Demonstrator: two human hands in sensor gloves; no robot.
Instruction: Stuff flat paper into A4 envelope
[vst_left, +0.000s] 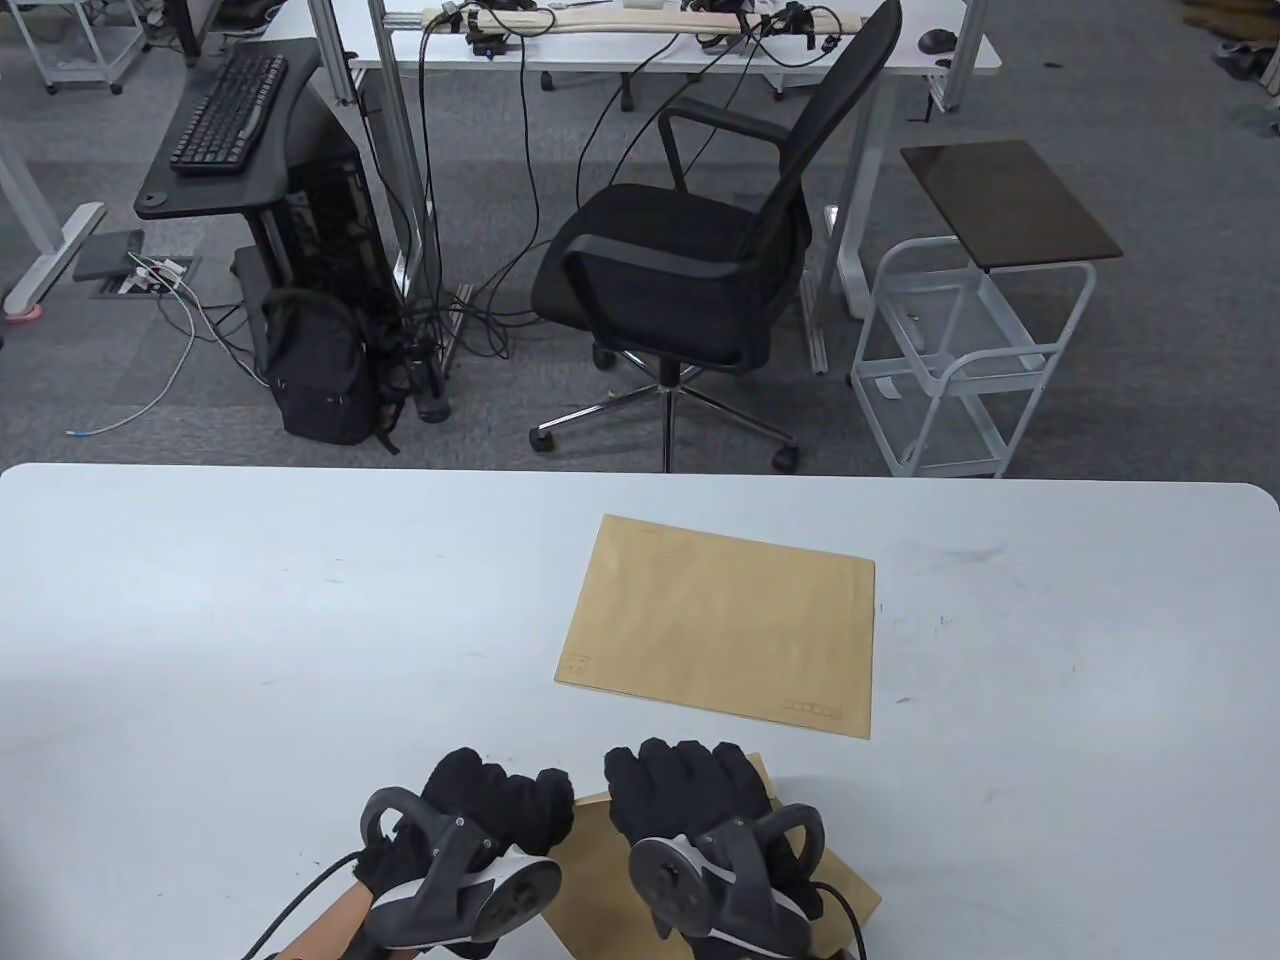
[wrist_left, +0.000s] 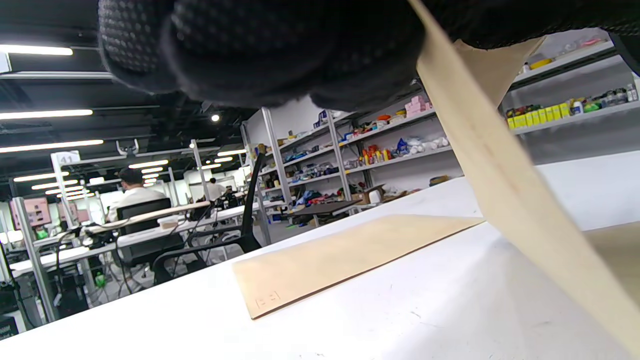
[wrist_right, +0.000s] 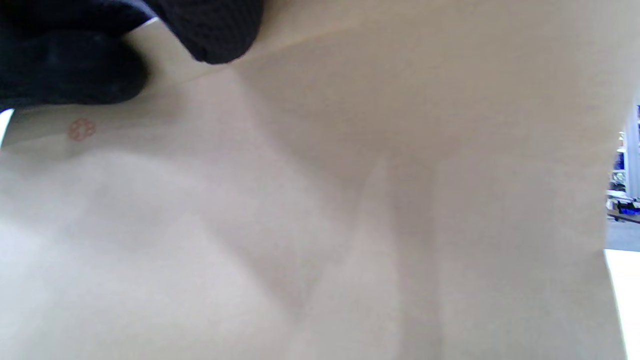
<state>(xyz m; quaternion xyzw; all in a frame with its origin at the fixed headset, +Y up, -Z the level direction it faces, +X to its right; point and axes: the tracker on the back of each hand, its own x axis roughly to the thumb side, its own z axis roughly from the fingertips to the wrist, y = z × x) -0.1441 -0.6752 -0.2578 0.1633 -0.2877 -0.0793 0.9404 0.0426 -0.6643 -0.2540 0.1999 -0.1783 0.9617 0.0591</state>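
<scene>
Both gloved hands, left hand and right hand, clamp thin brown kraft envelope at near surface edge; light, floppy, best held by flap edge.

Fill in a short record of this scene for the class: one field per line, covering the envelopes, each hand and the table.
near envelope: brown, at the table's front edge, gripped by both hands, its flap lifted
far envelope: brown, flat mid-table, untouched
left hand: grips the near envelope's left end
right hand: on the near envelope's top edge
table: white
paper: none visible
</scene>
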